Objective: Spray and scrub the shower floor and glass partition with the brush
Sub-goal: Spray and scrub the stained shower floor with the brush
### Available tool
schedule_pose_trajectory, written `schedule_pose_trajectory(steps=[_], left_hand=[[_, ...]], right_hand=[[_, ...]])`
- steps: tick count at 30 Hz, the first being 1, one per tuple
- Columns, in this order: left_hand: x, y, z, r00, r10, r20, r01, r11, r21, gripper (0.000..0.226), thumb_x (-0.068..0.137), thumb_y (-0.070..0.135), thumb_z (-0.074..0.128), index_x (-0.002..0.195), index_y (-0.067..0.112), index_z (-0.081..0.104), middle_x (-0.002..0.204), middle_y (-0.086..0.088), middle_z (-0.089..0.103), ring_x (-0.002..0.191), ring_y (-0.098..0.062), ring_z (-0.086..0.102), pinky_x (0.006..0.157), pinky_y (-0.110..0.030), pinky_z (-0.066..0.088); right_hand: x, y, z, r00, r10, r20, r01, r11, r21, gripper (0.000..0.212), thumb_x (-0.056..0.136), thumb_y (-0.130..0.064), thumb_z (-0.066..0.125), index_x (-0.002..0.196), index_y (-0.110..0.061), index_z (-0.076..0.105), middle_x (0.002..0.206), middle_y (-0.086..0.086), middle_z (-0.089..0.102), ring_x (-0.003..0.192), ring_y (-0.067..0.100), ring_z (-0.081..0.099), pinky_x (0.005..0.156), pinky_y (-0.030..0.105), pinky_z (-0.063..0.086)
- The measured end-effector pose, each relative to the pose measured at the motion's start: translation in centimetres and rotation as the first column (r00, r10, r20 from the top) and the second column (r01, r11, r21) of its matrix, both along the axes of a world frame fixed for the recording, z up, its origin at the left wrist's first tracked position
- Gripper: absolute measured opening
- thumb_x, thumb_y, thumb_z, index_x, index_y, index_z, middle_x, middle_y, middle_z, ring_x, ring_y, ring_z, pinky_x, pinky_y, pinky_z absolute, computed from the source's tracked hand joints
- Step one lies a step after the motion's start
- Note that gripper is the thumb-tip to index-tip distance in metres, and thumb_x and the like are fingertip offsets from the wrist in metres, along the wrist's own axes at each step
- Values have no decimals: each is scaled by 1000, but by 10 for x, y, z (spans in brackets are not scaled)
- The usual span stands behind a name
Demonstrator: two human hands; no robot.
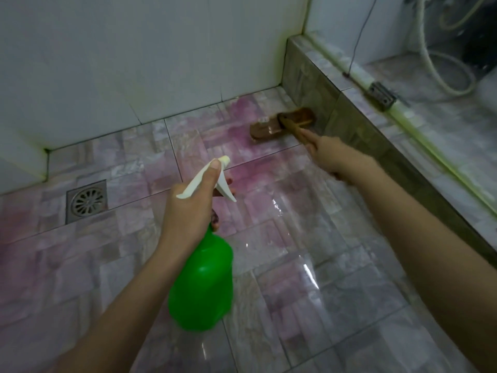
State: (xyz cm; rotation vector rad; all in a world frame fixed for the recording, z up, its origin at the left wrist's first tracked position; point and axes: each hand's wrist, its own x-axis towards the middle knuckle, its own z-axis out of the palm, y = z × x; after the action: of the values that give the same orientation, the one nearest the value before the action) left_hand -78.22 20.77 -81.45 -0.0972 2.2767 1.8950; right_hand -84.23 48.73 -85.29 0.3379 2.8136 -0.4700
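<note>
My left hand grips the neck of a green spray bottle with a white trigger head; the thumb lies along the top of the head. My right hand holds the wooden handle of a brown scrub brush, whose head rests on the wet pink-stained shower floor in the far corner, against the low tiled kerb. The glass partition rises from the kerb on the right.
A square metal floor drain sits at the left. White tiled walls close the back. A metal bracket is fixed on the kerb's top. Behind the glass lie a coiled hose and dark items.
</note>
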Motion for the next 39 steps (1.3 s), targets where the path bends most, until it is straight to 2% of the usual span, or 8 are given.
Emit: schedule_pose_trajectory(steps=[3, 9, 15, 22, 26, 31, 36, 39], left_hand=[[11, -5, 0, 1000, -21, -5, 21, 1000, -20, 25, 95, 56, 51, 92, 51, 76, 88, -10, 78, 49, -16, 50, 46, -23, 45], [40, 6, 8, 996, -78, 50, 80, 996, -29, 27, 97, 51, 52, 94, 40, 77, 84, 2, 79, 57, -29, 68, 50, -23, 50], [75, 6, 5, 988, -118, 98, 118, 993, 9, 26, 87, 61, 52, 87, 53, 77, 92, 4, 79, 81, -51, 66, 47, -29, 50], [111, 13, 1, 986, -141, 91, 141, 990, 10, 36, 93, 58, 57, 111, 33, 77, 92, 3, 80, 95, -59, 62, 60, -37, 57], [137, 13, 6, 977, -191, 96, 190, 982, 15, 37, 88, 63, 53, 109, 43, 75, 94, 3, 79, 92, -58, 63, 50, -30, 50], [168, 25, 10, 962, -234, 143, 239, 971, -22, 31, 88, 56, 55, 94, 35, 77, 89, 1, 80, 64, -47, 57, 45, -28, 49], [197, 32, 7, 935, -326, 141, 331, 943, -20, 44, 84, 60, 52, 106, 32, 76, 96, 4, 79, 48, -32, 56, 44, -24, 48], [212, 41, 4, 917, -361, 169, 366, 930, 0, 32, 86, 58, 52, 94, 38, 77, 93, 2, 79, 43, -23, 50, 43, -23, 46]], right_hand=[[47, 20, 30, 978, 73, 194, -84, 995, 53, 42, 102, -41, 24, 142, -55, 24, 122, 16, 58, 97, 34, 63, 88, 37, 49], [104, 6, -21, 998, -57, 2, 57, 998, 8, 52, 102, -32, 34, 149, -43, 15, 96, 27, 64, 65, 33, 56, 60, 35, 44], [185, 32, 44, 954, 22, 299, -41, 997, 58, 49, 103, -33, 28, 139, -58, 9, 90, 4, 58, 82, 24, 61, 76, 32, 43], [178, 22, 16, 998, 23, 64, -22, 1000, -20, 49, 102, -31, 31, 146, -50, 17, 101, 18, 63, 81, 37, 62, 71, 40, 53], [292, 39, 65, 944, -7, 329, -12, 999, 53, 47, 102, -35, 29, 144, -53, 17, 98, 7, 62, 82, 24, 62, 77, 33, 46], [310, 13, 11, 987, -118, 106, 121, 992, -26, 54, 102, -30, 35, 148, -45, 13, 93, 21, 67, 78, 37, 63, 71, 42, 53], [407, 46, 82, 907, -15, 421, 10, 1000, 15, 50, 102, -34, 30, 130, -64, 1, 79, -4, 59, 75, 16, 60, 76, 27, 45], [420, 30, 58, 949, -66, 310, 77, 997, -24, 53, 102, -33, 33, 139, -59, 4, 76, 4, 62, 71, 24, 61, 73, 36, 49]])
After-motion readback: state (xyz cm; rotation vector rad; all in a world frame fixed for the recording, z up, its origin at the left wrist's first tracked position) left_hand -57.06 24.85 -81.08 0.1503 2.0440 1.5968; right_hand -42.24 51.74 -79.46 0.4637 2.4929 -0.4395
